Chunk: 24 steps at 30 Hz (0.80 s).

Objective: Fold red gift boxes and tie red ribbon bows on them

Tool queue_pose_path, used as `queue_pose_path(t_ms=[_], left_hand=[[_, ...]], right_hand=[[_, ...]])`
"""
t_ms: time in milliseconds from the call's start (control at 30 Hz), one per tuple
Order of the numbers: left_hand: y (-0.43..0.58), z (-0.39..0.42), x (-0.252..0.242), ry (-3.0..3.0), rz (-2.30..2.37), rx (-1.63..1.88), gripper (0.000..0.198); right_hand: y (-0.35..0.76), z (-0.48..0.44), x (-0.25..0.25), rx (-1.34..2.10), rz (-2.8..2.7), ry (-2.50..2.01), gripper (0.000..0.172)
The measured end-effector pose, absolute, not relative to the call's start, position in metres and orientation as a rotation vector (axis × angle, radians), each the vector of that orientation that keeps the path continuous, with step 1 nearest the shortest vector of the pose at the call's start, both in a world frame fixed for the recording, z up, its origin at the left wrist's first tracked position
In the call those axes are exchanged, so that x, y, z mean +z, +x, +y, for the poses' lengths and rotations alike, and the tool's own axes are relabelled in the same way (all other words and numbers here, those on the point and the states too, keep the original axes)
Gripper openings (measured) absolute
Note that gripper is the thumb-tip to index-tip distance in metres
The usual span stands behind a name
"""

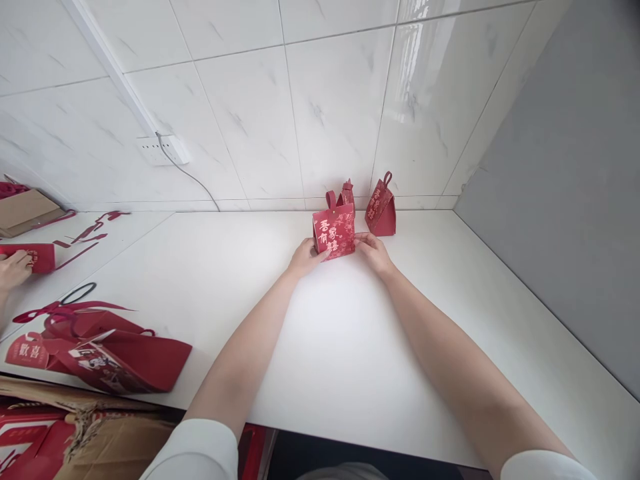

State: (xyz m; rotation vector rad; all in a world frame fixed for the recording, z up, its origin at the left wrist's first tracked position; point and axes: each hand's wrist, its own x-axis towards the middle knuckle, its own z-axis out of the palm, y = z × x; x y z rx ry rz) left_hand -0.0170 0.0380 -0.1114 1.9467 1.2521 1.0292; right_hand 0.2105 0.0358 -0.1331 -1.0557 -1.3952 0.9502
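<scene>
A red gift box (pixel 336 227) with pale lettering and a loop handle on top stands upright on the white table, near the wall. My left hand (pixel 305 259) grips its lower left side, the thumb across the front. At its lower right edge, the fingertips of my right hand (pixel 373 252) pinch the side. Partly hidden behind this box is another red gift box (pixel 347 193). A third red box (pixel 383 210) with a loop handle stands to the right, just beyond my right hand.
Red gift boxes (pixel 135 360) with ribbons lie at the table's left front. Farther left, a co-worker's hand (pixel 15 269) touches a red box (pixel 44 259). A cardboard box (pixel 25 210) sits behind it. A grey panel (pixel 565 187) borders the right side; a wall socket (pixel 163 151) has a hanging cable.
</scene>
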Motion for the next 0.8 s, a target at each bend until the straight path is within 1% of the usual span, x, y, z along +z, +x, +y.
queue_pose_path(t_ms=[67, 167, 233, 400, 600, 667, 767, 800], left_hand=[[-0.024, 0.043, -0.113, 1.872, 1.186, 0.975, 0.051], [-0.036, 0.044, -0.108, 1.842, 1.086, 0.9, 0.056], [-0.043, 0.043, -0.103, 1.832, 1.039, 0.873, 0.052], [-0.05, 0.04, -0.095, 1.844, 1.005, 0.879, 0.035], [-0.057, 0.044, -0.1, 1.869, 1.066, 0.836, 0.03], [-0.056, 0.047, -0.103, 1.879, 1.149, 0.902, 0.026], [-0.049, 0.045, -0.105, 1.885, 1.337, 1.108, 0.023], [-0.046, 0.043, -0.104, 1.883, 1.391, 1.175, 0.023]], right_hand=[[0.211, 0.033, -0.131, 0.99, -1.432, -1.025, 0.038], [0.213, 0.03, -0.13, 1.062, -1.5, -0.974, 0.041], [0.216, 0.029, -0.131, 1.099, -1.537, -0.952, 0.041], [0.221, 0.032, -0.132, 1.122, -1.596, -0.967, 0.039], [0.221, 0.023, -0.121, 1.207, -1.678, -0.969, 0.04], [0.221, 0.02, -0.118, 1.153, -1.655, -1.02, 0.041], [0.221, 0.019, -0.116, 0.952, -1.513, -1.148, 0.049], [0.221, 0.019, -0.116, 0.895, -1.464, -1.175, 0.048]])
